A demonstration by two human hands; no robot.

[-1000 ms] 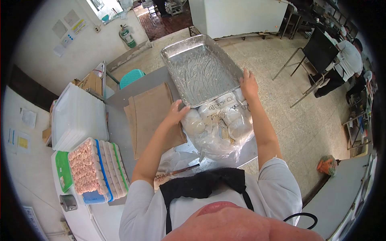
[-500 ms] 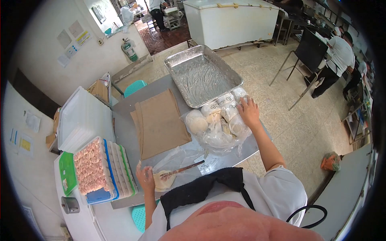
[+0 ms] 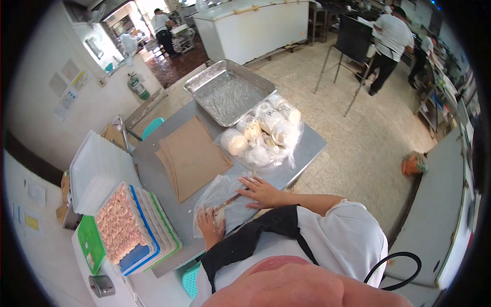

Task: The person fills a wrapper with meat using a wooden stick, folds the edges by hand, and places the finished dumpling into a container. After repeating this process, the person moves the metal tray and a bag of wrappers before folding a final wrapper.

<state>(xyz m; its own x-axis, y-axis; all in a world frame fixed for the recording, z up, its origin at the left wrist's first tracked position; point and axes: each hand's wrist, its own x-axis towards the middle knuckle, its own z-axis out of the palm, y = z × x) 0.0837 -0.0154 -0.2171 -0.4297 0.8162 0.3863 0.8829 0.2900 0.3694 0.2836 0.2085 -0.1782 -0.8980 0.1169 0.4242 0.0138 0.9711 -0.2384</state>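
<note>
On the near edge of the table, a thin brown wooden stick (image 3: 232, 199) lies across clear plastic sheeting (image 3: 209, 196). My left hand (image 3: 210, 225) rests over its left end, fingers spread, beside a pale piece of dough (image 3: 220, 214) that it mostly hides. My right hand (image 3: 260, 193) lies flat over the other end with its fingers stretched out. Beyond it sits a clear plastic bag (image 3: 263, 153) of several round, pale wrapped lumps, some with black writing.
Brown cloths or sheets (image 3: 192, 158) lie mid-table. A metal tray (image 3: 230, 92) stands at the far side. At left are stacked containers (image 3: 153, 225), the top one holding pinkish pieces (image 3: 120, 220), and white lids (image 3: 102, 174). A person (image 3: 391, 41) works at the back right.
My right hand has left the bagged lumps and come down to the stick's right end. My left hand has moved onto the stick's left end. The view has shifted.
</note>
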